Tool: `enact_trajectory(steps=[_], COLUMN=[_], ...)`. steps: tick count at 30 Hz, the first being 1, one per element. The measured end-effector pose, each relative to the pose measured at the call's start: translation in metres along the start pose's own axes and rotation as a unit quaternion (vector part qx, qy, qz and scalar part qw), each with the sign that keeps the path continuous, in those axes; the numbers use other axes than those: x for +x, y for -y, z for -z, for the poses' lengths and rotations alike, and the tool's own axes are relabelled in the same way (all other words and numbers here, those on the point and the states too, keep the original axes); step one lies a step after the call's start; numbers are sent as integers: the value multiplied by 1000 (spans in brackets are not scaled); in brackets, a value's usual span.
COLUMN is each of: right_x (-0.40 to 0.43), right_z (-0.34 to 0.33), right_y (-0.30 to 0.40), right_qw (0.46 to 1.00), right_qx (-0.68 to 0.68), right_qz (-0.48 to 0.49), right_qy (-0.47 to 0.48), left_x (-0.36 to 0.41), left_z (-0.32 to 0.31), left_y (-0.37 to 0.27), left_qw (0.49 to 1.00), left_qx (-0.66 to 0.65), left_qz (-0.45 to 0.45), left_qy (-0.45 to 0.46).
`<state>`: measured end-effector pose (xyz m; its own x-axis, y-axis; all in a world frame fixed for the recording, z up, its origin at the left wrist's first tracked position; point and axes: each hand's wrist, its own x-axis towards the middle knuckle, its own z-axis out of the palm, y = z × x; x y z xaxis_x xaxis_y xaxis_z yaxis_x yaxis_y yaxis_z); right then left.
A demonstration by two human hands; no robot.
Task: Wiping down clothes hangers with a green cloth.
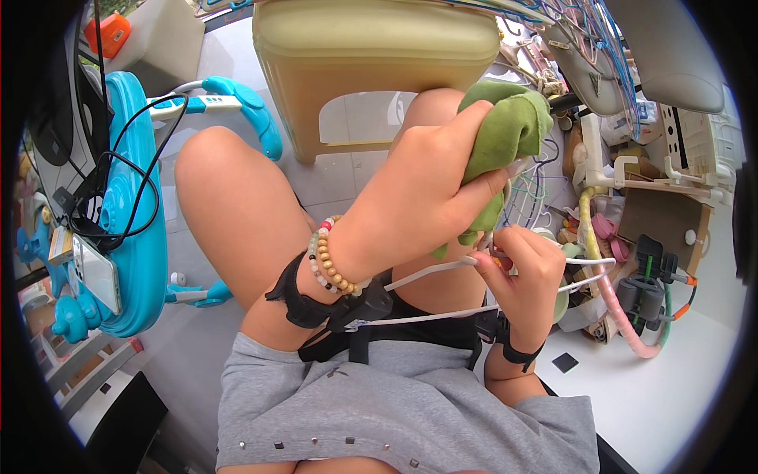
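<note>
My left hand (438,160) reaches across from the left, its fingers closed around a bunched green cloth (503,127). A strap with a black device (361,305) and two beaded bracelets (325,260) circle that wrist. Just below the cloth, my right hand (527,272) pinches a slender pale piece (487,242) between thumb and fingers. Most of that piece is hidden by the hand and cloth, so I cannot tell what it is. White cords (432,317) stretch between the wrists, and one loops out past the right hand.
A beige plastic stool (376,41) stands beyond my knees. Left is a turquoise plastic frame (133,266) bearing a phone (95,272), black cables and a power strip (195,105). Clothes hangers (616,47) hang upper right. A pink-wrapped hoop (622,320) and clutter crowd the right.
</note>
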<state>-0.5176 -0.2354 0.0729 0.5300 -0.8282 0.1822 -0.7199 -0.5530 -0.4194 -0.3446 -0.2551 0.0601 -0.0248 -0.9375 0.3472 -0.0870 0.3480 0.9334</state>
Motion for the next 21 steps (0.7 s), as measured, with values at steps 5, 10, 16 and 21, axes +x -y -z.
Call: enact_trajectory(steps=[5, 10, 16, 21], right_x=[-7, -8, -2, -12], right_z=[-2, 8, 23, 45], right_y=[-12, -23, -25, -59], right_qw=[998, 995, 992, 921], right_qx=[52, 20, -44, 108], right_qz=[-30, -29, -30, -200], right_qy=[-32, -88, -112, -316], left_x=[3, 6, 17, 22], left_z=[2, -8, -7, 41], left_y=[-10, -12, -4, -12], left_qw=[996, 993, 991, 971], left_qx=[-23, -45, -34, -114], left_qz=[46, 47, 2, 187], left_qy=[79, 94, 129, 96])
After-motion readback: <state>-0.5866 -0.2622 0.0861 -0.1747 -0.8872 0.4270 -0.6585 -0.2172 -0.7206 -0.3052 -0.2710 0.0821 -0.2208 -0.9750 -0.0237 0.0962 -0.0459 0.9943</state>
